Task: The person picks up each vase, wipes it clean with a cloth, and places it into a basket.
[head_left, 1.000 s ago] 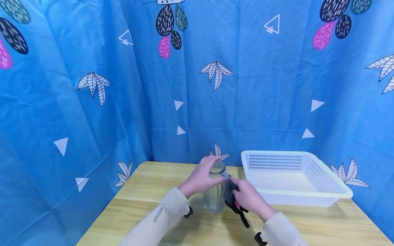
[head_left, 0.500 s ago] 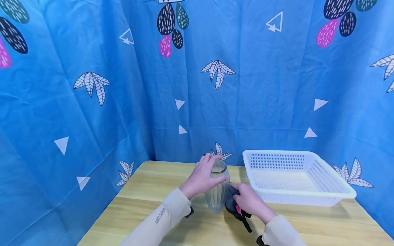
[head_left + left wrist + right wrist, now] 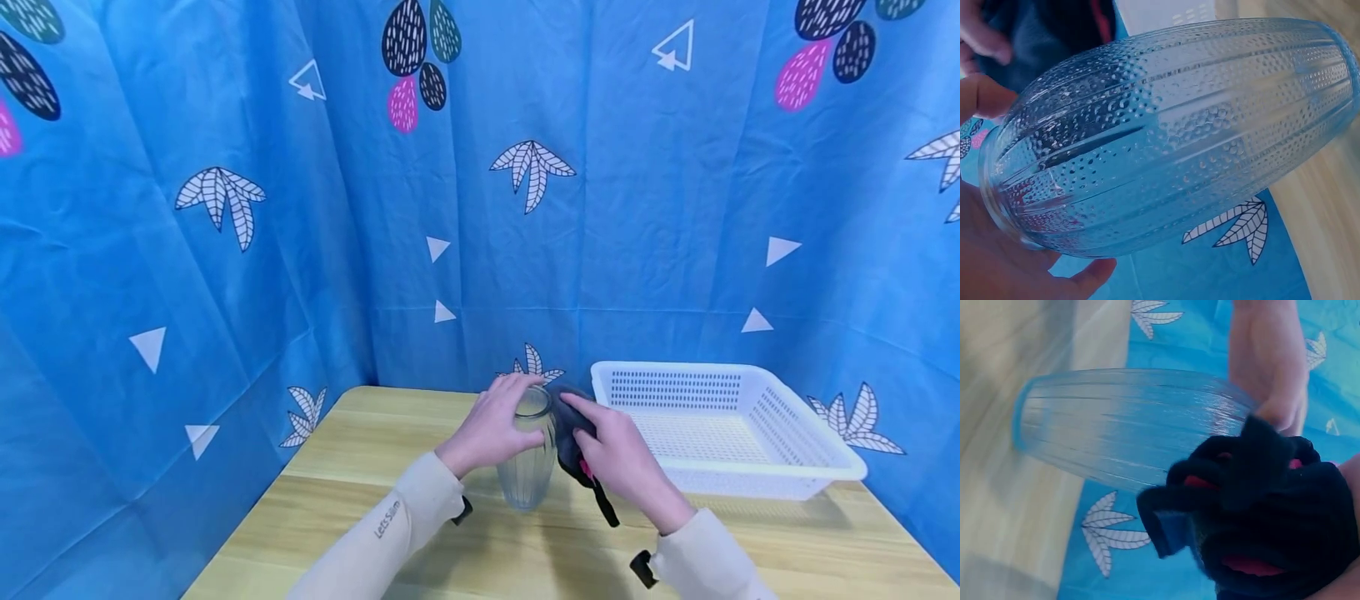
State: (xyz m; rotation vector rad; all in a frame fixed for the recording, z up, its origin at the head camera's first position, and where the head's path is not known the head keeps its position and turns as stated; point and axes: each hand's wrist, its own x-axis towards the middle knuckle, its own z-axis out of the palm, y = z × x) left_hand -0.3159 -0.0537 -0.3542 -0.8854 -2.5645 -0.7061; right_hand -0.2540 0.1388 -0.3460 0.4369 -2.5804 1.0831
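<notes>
Blue patterned curtain (image 3: 225, 275) is hung across the background. Table (image 3: 360, 508), lower centre. White basket (image 3: 757, 483), right of centre. Glass vase (image 3: 527, 471), upright at centre, is gripped near the rim by left hand (image 3: 491, 427). Dark cloth (image 3: 573, 442), clutched in right hand (image 3: 622, 462), is pressed against the vase's upper right side.

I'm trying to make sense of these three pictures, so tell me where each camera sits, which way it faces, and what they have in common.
Head: worn on the head, looking forward and down at the wooden table; both sleeved forearms, the left hand on the glass vase and the right hand holding a dark cloth show.
Left wrist: close beside the vase, looking along it; the left palm and fingers show.
Right wrist: looks past the cloth to the vase; part of the right hand and the other forearm show.
Shared: all three show the vase and the cloth.
</notes>
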